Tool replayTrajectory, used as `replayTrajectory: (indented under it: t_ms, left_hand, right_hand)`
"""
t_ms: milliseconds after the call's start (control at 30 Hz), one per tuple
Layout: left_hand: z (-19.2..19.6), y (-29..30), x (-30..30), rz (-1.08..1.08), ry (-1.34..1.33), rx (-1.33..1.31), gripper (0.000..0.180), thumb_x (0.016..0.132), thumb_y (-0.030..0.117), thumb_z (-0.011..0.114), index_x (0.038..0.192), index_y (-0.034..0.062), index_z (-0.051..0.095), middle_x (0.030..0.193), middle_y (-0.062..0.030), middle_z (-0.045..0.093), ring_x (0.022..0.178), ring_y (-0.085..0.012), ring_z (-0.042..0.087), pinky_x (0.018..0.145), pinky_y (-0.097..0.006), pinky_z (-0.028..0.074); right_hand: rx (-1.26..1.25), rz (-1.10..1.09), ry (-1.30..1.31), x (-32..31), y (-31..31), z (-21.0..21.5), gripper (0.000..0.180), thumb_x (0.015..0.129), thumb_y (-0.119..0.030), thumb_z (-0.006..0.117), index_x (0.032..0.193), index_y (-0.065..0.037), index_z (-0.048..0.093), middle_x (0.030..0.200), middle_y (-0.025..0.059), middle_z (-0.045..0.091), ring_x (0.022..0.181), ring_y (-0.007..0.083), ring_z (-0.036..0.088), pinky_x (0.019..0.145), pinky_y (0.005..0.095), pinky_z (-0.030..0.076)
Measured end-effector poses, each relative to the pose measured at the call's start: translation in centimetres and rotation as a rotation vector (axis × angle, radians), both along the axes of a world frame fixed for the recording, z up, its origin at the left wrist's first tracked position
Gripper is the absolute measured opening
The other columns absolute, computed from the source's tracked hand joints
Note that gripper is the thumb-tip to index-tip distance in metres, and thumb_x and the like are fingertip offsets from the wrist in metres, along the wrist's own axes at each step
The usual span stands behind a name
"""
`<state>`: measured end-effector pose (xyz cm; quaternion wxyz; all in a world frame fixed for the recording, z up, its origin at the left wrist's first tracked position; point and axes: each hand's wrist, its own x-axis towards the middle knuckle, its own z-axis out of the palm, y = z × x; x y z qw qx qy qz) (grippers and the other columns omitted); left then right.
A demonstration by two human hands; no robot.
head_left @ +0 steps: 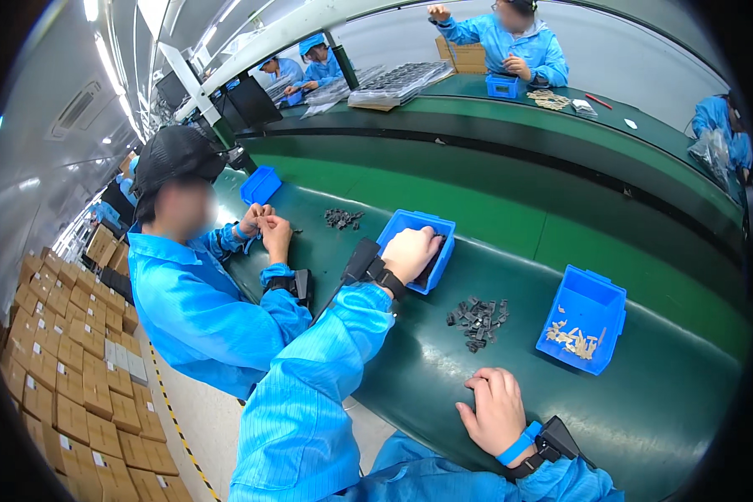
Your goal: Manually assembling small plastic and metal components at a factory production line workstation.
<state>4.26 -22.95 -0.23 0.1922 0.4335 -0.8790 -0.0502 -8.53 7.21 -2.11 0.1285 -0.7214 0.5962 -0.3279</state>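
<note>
The left hand (pixel 412 253) is in a blue bin (pixel 400 222), its grip partly hidden over dark contents, while the right hand (pixel 495 410) lies loosely curled at the green desk (pixel 414 368), near loose black pieces (pixel 477 322) and a second blue bin (pixel 590 303) holding beige pieces (pixel 576 341).

The middle bin (pixel 422 217) stands on the table (pixel 410 335), the left hand (pixel 410 253) at its opening. Before the middle bin, to its right, lies a heap of small parts (pixel 477 322); before it, farther right, is the right hand (pixel 498 410). Well right of the middle bin, another bin (pixel 586 297) holds loose pieces (pixel 579 343). Left of it lies a second heap (pixel 343 219). Behind it is the far table (pixel 468 86).
</note>
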Motion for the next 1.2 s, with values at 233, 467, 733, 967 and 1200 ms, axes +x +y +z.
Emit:
replayTrajectory:
  t_ms: [233, 467, 733, 967, 1200]
  left_hand:
    - [0.4, -1.8, 0.8, 0.098, 0.046, -0.150, 0.035, 0.092, 0.031, 0.054, 0.075, 0.0023, 0.064, 0.072, -0.0217, 0.064, 0.070, -0.0398, 0.064, 0.067, -0.050, 0.051]
    - [2.0, -1.5, 0.7, 0.138, 0.135, -0.172, 0.033, 0.091, 0.029, 0.054, 0.075, 0.0015, 0.064, 0.070, -0.0224, 0.063, 0.070, -0.0413, 0.063, 0.067, -0.051, 0.051]
    - [5.4, -1.8, 2.3, 0.133, 0.442, -0.166, 0.040, 0.093, 0.029, 0.056, 0.069, -0.0031, 0.058, 0.063, -0.0219, 0.057, 0.057, -0.0396, 0.057, 0.054, -0.044, 0.044]
    - [8.2, 6.6, -0.6, -0.130, 1.046, 0.588, 0.039, 0.101, 0.030, 0.046, 0.069, 0.0073, 0.052, 0.058, -0.0001, 0.051, 0.045, -0.0041, 0.040, 0.039, -0.021, 0.028]
    - [1.9, 22.5, -8.4, -0.324, 0.965, 0.948, 0.040, 0.101, 0.024, 0.043, 0.067, 0.0065, 0.051, 0.060, 0.0004, 0.053, 0.050, -0.0063, 0.044, 0.043, -0.022, 0.033]
  right_hand:
    - [-0.010, -0.003, -0.012, 0.0, -0.3, -0.1, 0.036, 0.073, -0.016, 0.073, 0.102, -0.004, 0.057, 0.109, 0.0128, 0.052, 0.105, 0.0326, 0.049, 0.091, 0.0427, 0.041]
    - [-0.046, -0.023, -0.128, -0.4, 0.1, -0.4, 0.030, 0.075, -0.013, 0.071, 0.099, -0.004, 0.057, 0.106, 0.0133, 0.053, 0.101, 0.0331, 0.050, 0.088, 0.0425, 0.041]
    - [-0.229, -0.226, -0.487, -2.5, 0.0, 0.0, 0.016, 0.079, -0.001, 0.058, 0.095, -0.001, 0.056, 0.100, 0.0167, 0.053, 0.095, 0.0324, 0.053, 0.086, 0.0390, 0.042]
    - [-0.293, -0.340, -0.598, -6.0, 2.7, 0.4, 0.008, 0.086, 0.000, 0.052, 0.093, 0.000, 0.056, 0.098, 0.0128, 0.054, 0.091, 0.0229, 0.054, 0.086, 0.0326, 0.043]
    - [-0.152, -0.374, -0.722, -7.9, 6.2, -0.7, 0.013, 0.091, -0.006, 0.048, 0.101, 0.000, 0.053, 0.106, 0.0121, 0.050, 0.099, 0.0205, 0.050, 0.092, 0.0315, 0.039]
